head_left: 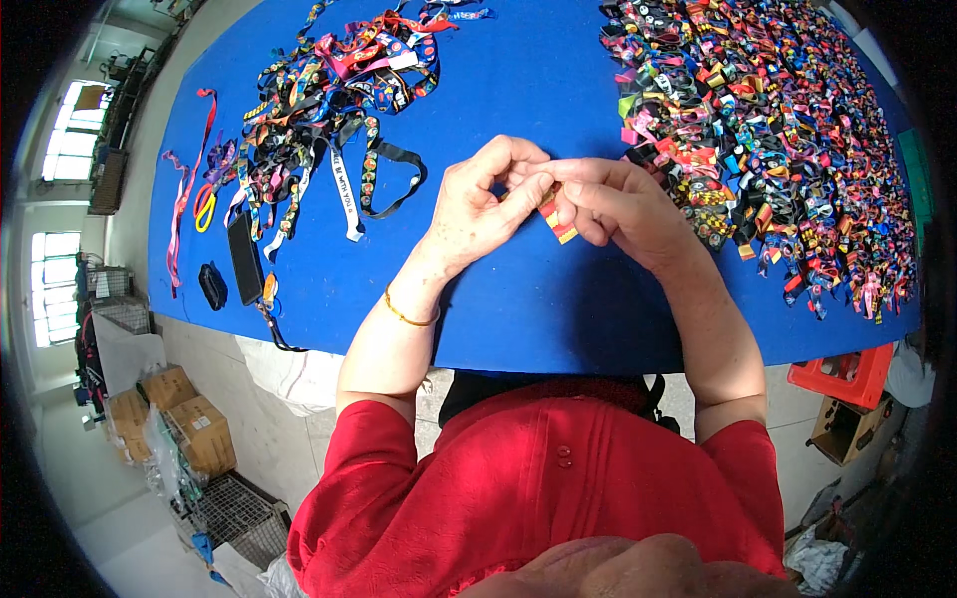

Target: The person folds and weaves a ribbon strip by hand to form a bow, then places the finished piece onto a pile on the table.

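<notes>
The red-and-yellow strap (pixel 560 225) is looking like flat, printed cloth, as are the straps of the left heap (pixel 299 110) and the right pile (pixel 778 149), while the blue tabletop (pixel 508 90) is showing an even, matt surface. The bracelet (pixel 407 312) is gleaming like polished metal, the black phone (pixel 244 261) is presenting a smooth, dark face, and the red cloth shirt (pixel 638 488) is carrying shiny buttons (pixel 565 456). The red crate (pixel 869 384) is appearing as smooth plastic, the brown boxes (pixel 204 436) as dull cardboard, and the cage (pixel 234 518) as metal wire.
</notes>
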The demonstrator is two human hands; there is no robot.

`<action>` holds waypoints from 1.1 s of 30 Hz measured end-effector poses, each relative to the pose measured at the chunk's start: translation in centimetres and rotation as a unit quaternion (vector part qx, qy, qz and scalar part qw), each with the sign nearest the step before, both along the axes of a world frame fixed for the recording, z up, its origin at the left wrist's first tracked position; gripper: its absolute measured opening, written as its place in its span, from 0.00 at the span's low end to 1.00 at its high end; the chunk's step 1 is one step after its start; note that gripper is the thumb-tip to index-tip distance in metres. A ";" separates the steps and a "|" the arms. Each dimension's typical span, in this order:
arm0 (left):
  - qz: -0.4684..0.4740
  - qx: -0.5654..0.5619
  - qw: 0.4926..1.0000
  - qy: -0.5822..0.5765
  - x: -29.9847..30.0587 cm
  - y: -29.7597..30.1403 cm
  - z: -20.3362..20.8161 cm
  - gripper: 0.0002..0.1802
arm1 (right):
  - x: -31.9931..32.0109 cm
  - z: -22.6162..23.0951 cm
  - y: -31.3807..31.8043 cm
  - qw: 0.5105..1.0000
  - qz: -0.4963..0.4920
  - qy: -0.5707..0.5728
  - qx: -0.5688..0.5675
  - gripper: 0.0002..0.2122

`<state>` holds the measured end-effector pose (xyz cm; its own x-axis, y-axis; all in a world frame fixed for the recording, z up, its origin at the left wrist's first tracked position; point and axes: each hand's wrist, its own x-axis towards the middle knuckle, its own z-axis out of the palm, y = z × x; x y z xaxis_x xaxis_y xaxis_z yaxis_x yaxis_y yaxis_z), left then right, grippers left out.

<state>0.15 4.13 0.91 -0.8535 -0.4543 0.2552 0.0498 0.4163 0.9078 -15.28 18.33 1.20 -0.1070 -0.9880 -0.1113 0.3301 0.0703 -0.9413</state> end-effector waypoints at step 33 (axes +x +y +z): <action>0.128 -0.170 0.957 -0.197 -0.6 -1.2 -1.1 0.11 | 1.7 -2.2 -0.2 0.830 -0.119 0.540 -0.074 0.09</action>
